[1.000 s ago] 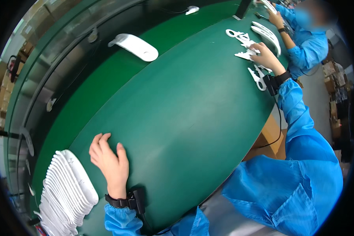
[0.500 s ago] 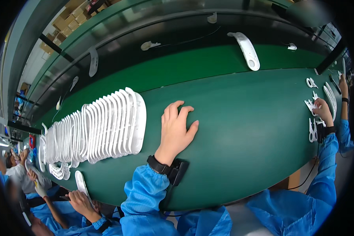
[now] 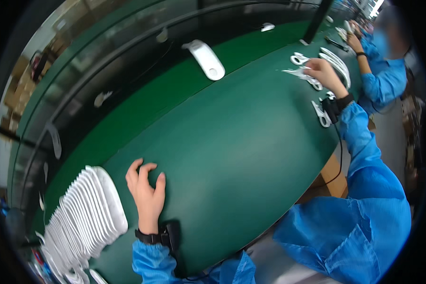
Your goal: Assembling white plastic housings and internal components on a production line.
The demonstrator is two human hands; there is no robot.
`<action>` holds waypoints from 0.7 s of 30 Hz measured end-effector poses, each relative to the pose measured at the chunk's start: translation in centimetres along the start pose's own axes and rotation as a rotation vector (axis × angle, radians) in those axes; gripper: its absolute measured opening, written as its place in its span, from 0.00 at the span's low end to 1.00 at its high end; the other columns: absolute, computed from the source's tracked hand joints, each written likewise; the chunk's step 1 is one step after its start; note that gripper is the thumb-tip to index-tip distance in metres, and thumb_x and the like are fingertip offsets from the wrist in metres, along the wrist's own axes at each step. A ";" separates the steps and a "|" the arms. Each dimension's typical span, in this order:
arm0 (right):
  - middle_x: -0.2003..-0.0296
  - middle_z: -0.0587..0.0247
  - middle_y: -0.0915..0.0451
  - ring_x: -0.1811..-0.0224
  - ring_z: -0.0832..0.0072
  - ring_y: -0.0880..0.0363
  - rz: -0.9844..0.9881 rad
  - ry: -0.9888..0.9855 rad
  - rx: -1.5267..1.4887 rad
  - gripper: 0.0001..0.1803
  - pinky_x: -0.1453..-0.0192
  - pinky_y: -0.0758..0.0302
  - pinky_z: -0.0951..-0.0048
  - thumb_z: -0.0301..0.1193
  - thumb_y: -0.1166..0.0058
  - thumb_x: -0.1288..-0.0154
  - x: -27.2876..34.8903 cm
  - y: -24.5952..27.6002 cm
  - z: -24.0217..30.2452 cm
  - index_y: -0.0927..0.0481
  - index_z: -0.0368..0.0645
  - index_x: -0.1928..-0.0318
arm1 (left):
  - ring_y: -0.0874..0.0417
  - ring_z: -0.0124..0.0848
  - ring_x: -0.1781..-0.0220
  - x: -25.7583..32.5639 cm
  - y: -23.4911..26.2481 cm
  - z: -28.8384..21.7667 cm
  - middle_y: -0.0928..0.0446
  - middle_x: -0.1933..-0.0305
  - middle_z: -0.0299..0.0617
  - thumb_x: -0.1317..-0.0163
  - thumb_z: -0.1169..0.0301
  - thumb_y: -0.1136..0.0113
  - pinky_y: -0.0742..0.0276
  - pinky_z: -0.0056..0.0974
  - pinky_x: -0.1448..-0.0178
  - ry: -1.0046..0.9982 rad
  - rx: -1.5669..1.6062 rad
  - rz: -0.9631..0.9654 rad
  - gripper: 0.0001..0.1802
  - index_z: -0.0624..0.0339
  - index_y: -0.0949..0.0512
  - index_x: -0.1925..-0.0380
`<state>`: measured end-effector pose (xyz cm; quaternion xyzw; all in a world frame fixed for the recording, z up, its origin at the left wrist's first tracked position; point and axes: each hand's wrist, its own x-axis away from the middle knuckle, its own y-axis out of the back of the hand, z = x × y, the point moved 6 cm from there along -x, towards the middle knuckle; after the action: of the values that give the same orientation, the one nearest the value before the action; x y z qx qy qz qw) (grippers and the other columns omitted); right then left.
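Smooth matt green table (image 3: 232, 142); glossy white plastic parts (image 3: 87, 213).

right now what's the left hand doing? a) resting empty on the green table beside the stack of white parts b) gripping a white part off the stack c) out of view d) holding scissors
a: the left hand lies palm-down and empty on the green table, just right of the stack of white parts, without gripping any of them.

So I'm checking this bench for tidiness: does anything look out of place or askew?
Mostly orderly. The stack of white curved parts stands in a neat row beside the left hand. One white elongated part lies alone, slanted, on the far green strip. Small white pieces lie loosely scattered near the right hand.
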<state>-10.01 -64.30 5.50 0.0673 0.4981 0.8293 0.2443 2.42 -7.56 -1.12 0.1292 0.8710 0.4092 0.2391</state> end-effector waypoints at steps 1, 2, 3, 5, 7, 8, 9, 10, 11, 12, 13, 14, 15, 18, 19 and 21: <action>0.76 0.67 0.21 0.74 0.83 0.26 0.062 -0.068 -0.193 0.10 0.69 0.29 0.78 0.31 0.37 0.41 0.2 -0.9 1.7 0.20 0.35 0.66 | 0.33 0.50 0.39 0.1 -0.4 0.0 0.30 0.42 0.50 0.48 0.70 0.36 0.39 0.49 0.34 0.013 0.003 0.011 0.16 0.57 0.23 0.58; 0.74 0.71 0.21 0.72 0.87 0.25 0.064 0.013 -0.281 0.07 0.71 0.31 0.83 0.29 0.39 0.38 -0.1 -1.7 2.0 0.21 0.38 0.65 | 0.33 0.50 0.39 -0.3 -0.6 -0.3 0.30 0.42 0.50 0.48 0.70 0.36 0.40 0.49 0.34 0.026 0.007 0.018 0.17 0.58 0.23 0.57; 0.73 0.71 0.20 0.72 0.88 0.24 0.128 0.000 -0.303 0.07 0.70 0.32 0.84 0.29 0.40 0.37 -0.1 -2.9 4.3 0.21 0.38 0.64 | 0.33 0.50 0.39 -0.7 -0.7 -0.4 0.30 0.42 0.50 0.48 0.70 0.36 0.40 0.49 0.34 0.019 -0.007 0.018 0.17 0.58 0.23 0.57; 0.72 0.72 0.20 0.70 0.88 0.25 0.227 0.052 -0.481 0.09 0.67 0.32 0.84 0.31 0.39 0.37 -0.1 -5.6 7.6 0.20 0.37 0.63 | 0.32 0.46 0.39 -0.8 -0.3 0.1 0.31 0.42 0.48 0.45 0.71 0.37 0.37 0.47 0.35 0.015 0.006 0.016 0.19 0.60 0.26 0.52; 0.71 0.74 0.21 0.69 0.89 0.27 0.360 0.087 -0.682 0.10 0.65 0.33 0.84 0.32 0.39 0.36 -0.5 -9.2 11.5 0.20 0.37 0.63 | 0.32 0.44 0.39 -0.8 0.4 1.1 0.30 0.43 0.47 0.45 0.71 0.37 0.36 0.46 0.36 0.062 0.035 0.002 0.21 0.60 0.27 0.50; 0.70 0.74 0.21 0.69 0.89 0.27 0.396 0.135 -0.728 0.10 0.66 0.34 0.84 0.33 0.40 0.36 -0.8 -10.7 12.7 0.20 0.38 0.61 | 0.31 0.42 0.39 -1.1 0.8 1.3 0.30 0.43 0.46 0.44 0.71 0.37 0.34 0.45 0.37 0.090 0.099 -0.011 0.23 0.60 0.28 0.48; 0.70 0.74 0.21 0.69 0.89 0.28 0.404 0.148 -0.724 0.09 0.67 0.34 0.84 0.33 0.41 0.35 -0.6 -12.1 13.3 0.20 0.39 0.61 | 0.31 0.40 0.39 -1.8 1.1 1.1 0.30 0.43 0.45 0.42 0.70 0.37 0.32 0.44 0.39 0.115 0.176 -0.017 0.24 0.60 0.30 0.46; 0.69 0.74 0.21 0.70 0.89 0.28 0.405 0.166 -0.720 0.09 0.68 0.34 0.84 0.33 0.42 0.35 -0.6 -12.9 13.6 0.21 0.40 0.60 | 0.30 0.38 0.39 -3.5 1.1 0.6 0.30 0.43 0.45 0.41 0.69 0.37 0.30 0.43 0.41 0.132 0.253 -0.030 0.25 0.60 0.31 0.44; 0.69 0.74 0.21 0.70 0.89 0.28 0.454 0.102 -0.768 0.08 0.69 0.33 0.83 0.32 0.43 0.34 -0.1 -14.2 14.6 0.21 0.41 0.60 | 0.30 0.37 0.40 -5.1 1.7 0.3 0.30 0.43 0.45 0.40 0.68 0.38 0.29 0.42 0.42 0.109 0.268 -0.024 0.25 0.60 0.32 0.43; 0.70 0.75 0.21 0.71 0.89 0.29 0.508 0.102 -0.826 0.08 0.70 0.33 0.83 0.32 0.44 0.34 0.0 -15.6 15.2 0.21 0.42 0.60 | 0.29 0.37 0.40 -6.9 2.1 0.0 0.30 0.43 0.46 0.39 0.68 0.38 0.28 0.41 0.43 0.082 0.283 -0.014 0.26 0.60 0.33 0.42; 0.71 0.75 0.22 0.72 0.89 0.29 0.501 0.070 -0.793 0.08 0.71 0.34 0.84 0.31 0.43 0.34 0.3 -17.0 15.7 0.21 0.40 0.61 | 0.29 0.38 0.40 -8.7 2.7 0.3 0.30 0.43 0.48 0.39 0.66 0.38 0.29 0.41 0.42 0.109 0.220 -0.020 0.28 0.60 0.34 0.41; 0.72 0.74 0.23 0.72 0.89 0.29 0.370 0.249 -0.715 0.08 0.71 0.34 0.84 0.29 0.43 0.35 0.1 -18.2 15.9 0.21 0.36 0.63 | 0.28 0.39 0.41 -10.5 3.5 0.7 0.30 0.43 0.51 0.39 0.64 0.38 0.29 0.42 0.41 0.131 0.159 -0.027 0.30 0.60 0.35 0.39; 0.72 0.73 0.22 0.72 0.89 0.29 0.418 0.255 -0.601 0.07 0.70 0.33 0.84 0.28 0.43 0.36 0.3 -18.6 17.1 0.21 0.35 0.63 | 0.28 0.42 0.39 -11.7 4.8 1.9 0.30 0.41 0.55 0.40 0.62 0.38 0.30 0.43 0.39 0.214 0.028 -0.033 0.33 0.59 0.36 0.36; 0.73 0.73 0.22 0.72 0.89 0.29 0.462 0.243 -0.647 0.07 0.69 0.32 0.83 0.26 0.42 0.37 1.4 -19.1 17.1 0.21 0.34 0.64 | 0.34 0.59 0.33 -15.7 5.9 6.9 0.36 0.35 0.65 0.45 0.56 0.37 0.34 0.51 0.32 0.430 -0.159 0.024 0.44 0.54 0.43 0.29; 0.74 0.73 0.23 0.73 0.89 0.29 0.455 0.229 -0.806 0.07 0.69 0.32 0.82 0.26 0.41 0.38 1.4 -19.4 16.9 0.21 0.34 0.64 | 0.36 0.58 0.30 -16.9 6.1 8.8 0.37 0.33 0.65 0.46 0.53 0.37 0.37 0.51 0.29 0.509 -0.240 0.085 0.48 0.52 0.45 0.28; 0.77 0.72 0.23 0.77 0.89 0.33 0.429 0.239 -0.803 0.07 0.73 0.36 0.81 0.26 0.39 0.41 1.5 -19.3 17.1 0.20 0.35 0.65 | 0.36 0.57 0.30 -19.2 6.0 14.1 0.32 0.35 0.62 0.49 0.49 0.38 0.39 0.50 0.28 0.563 -0.356 0.091 0.49 0.50 0.44 0.28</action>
<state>1.28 -42.64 -2.80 -0.0271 0.1375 0.9900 0.0150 26.36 -2.62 1.74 0.0058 0.8110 0.5850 -0.0107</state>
